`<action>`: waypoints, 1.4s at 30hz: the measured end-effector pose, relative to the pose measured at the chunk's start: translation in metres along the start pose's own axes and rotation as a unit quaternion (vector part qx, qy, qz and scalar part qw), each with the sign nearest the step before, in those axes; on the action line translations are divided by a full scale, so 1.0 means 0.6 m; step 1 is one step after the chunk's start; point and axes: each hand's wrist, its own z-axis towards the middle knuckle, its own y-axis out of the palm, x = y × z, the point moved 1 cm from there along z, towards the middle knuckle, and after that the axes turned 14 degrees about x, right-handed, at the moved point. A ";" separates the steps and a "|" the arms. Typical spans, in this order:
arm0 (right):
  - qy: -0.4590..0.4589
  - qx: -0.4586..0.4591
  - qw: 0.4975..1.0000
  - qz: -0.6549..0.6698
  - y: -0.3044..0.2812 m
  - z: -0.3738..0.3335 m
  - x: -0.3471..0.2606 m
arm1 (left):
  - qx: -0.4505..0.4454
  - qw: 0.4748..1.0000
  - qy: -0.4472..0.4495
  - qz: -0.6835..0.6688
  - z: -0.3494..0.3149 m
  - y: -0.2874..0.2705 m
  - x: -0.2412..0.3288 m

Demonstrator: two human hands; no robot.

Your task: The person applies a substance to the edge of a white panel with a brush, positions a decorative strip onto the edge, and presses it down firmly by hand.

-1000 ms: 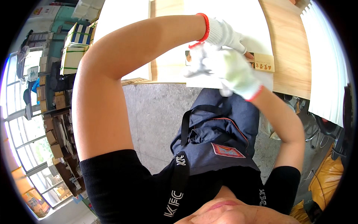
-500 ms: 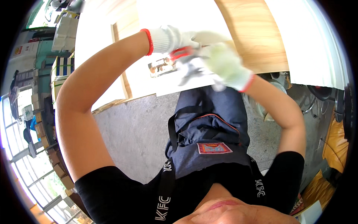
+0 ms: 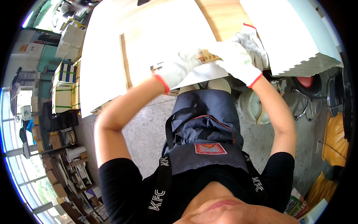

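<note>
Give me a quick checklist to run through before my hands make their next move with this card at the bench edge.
1. Left hand gloved and on the printed card: ok.
2. Right hand gloved and on the card too: ok.
3. Card over the white sheet on the wooden bench: ok.
4. Grip of the fingers on the card: cannot tell, the gloves hide it.
5. Spare glove lies right beside the right hand, crowding it: not ok.
6. Stack of white sheets apart from the hands: ok.
</note>
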 end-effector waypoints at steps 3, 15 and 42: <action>-0.024 -0.008 1.000 0.000 0.028 -0.004 0.018 | 0.160 0.846 -0.232 -0.453 -0.112 -0.017 0.079; 0.034 -0.125 0.988 0.083 0.016 0.010 0.066 | 0.372 -0.015 -0.521 -0.768 -0.128 0.065 0.032; 0.281 0.060 0.729 0.622 0.172 0.209 -0.211 | 0.552 0.359 -0.555 -0.508 -0.484 -0.073 -0.008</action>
